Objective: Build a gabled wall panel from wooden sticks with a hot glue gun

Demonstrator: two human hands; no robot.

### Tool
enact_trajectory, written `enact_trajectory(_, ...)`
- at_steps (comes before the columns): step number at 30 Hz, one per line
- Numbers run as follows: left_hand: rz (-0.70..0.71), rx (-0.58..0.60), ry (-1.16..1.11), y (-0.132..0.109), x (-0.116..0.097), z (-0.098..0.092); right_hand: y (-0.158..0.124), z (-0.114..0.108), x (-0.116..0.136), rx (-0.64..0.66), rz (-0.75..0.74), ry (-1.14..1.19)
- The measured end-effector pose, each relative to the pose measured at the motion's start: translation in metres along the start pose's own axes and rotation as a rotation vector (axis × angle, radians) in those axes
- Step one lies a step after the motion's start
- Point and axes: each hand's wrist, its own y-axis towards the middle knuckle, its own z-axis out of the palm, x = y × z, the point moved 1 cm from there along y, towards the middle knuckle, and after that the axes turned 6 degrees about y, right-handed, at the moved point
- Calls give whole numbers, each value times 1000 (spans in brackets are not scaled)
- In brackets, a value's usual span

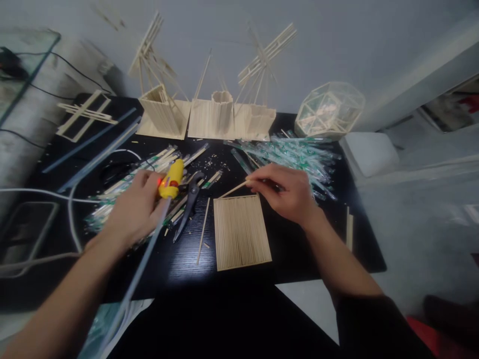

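My left hand [135, 205] is closed around a yellow glue gun [171, 179] with a long glue stick [142, 259] trailing back toward me. My right hand [288, 192] pinches a thin wooden stick [234, 189] whose tip points left, just above the top edge of a flat square panel of glued sticks [241, 232] on the black table [179, 269]. Black pliers [190, 202] lie between the two hands. A loose stick [203, 230] lies left of the panel.
Several stick-built windmill models [213, 117] stand along the table's back edge, with a clear faceted dome [329, 109] at the right. Heaps of wrapped sticks [295, 154] and bare sticks [123, 192] lie about. White cables [71, 214] run at the left.
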Motion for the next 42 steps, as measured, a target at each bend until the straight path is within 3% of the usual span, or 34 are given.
enact_trajectory(3, -13, 45, 72, 15, 6, -7, 0, 0, 0, 10, -5, 6)
enact_trajectory(8, 49, -40, 107, 28, 20, -10, 1, -1, 0, 24, -11, 27)
enact_trajectory(18, 62, -48, 63, 63, 44, 17, 5, -4, -1, 53, -17, 18)
enact_trajectory(21, 120, -187, 67, 60, 25, 9, 6, -5, -1, 67, -46, 9)
enact_trajectory(23, 245, -273, -90, 52, 0, -1, 5, -5, -2, 70, -59, 6)
enact_trajectory(26, 553, -193, -358, 44, -45, -18, 3, -5, -3, 63, -63, -1)
enact_trajectory(30, 705, -201, -405, 52, -84, -39, 4, -5, -3, 75, -74, -23)
enact_trajectory(34, 757, -154, -317, 65, -95, -47, 11, -10, -1, 122, -88, -64)
enact_trajectory(42, 785, -192, -275, 64, -96, -38, 14, -15, 3, 156, -65, -73)
